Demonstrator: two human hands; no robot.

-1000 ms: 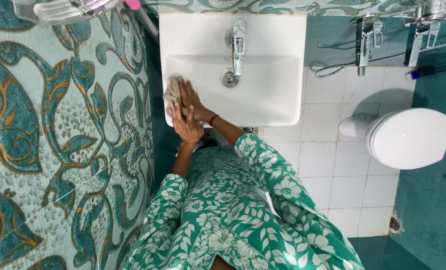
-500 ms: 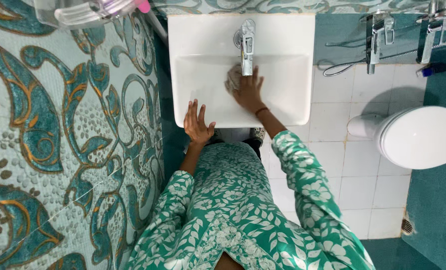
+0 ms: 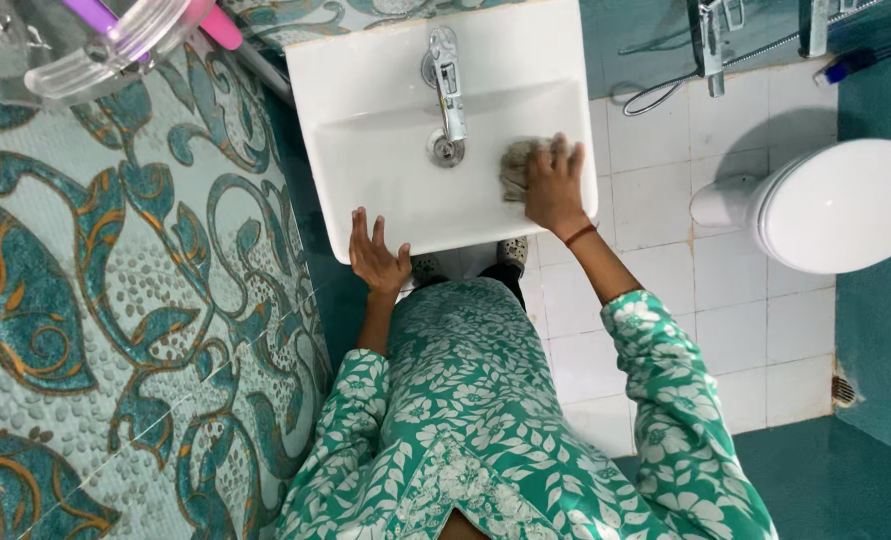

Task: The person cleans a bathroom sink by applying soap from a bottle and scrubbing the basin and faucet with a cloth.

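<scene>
- The right hand (image 3: 553,190) presses a crumpled greyish cloth (image 3: 517,168) flat against the inside of the white wash basin (image 3: 385,190), at its right side just under the rim. The fingers are spread over the cloth instead of curled around it, so the grip is a flat, open-palmed press that pins the cloth to the porcelain; that spreads the pressure over a wider patch of the surface.
- The cloth lies between the palm and the basin wall, only its left edge showing past the fingertips. It sits near the drain (image 3: 448,150) but apart from it, and to the right of the chrome tap (image 3: 447,75).
- The left hand (image 3: 377,258) holds nothing. It rests open on the front left edge of the basin, fingers fanned over the rim, which looks like a brace that steadies the body as the person leans forward.
- A thin red band (image 3: 580,236) circles the right wrist, and the sleeves are green with a white flower print.
- To the right, a white toilet (image 3: 830,205) stands on the white floor tiles (image 3: 655,330), well apart from the basin.
- On the wall beyond it hang chrome taps with a hose (image 3: 710,40).
- To the left, the wall carries teal patterned tiles (image 3: 115,300), with a clear plastic holder (image 3: 95,40) at the upper left corner.
</scene>
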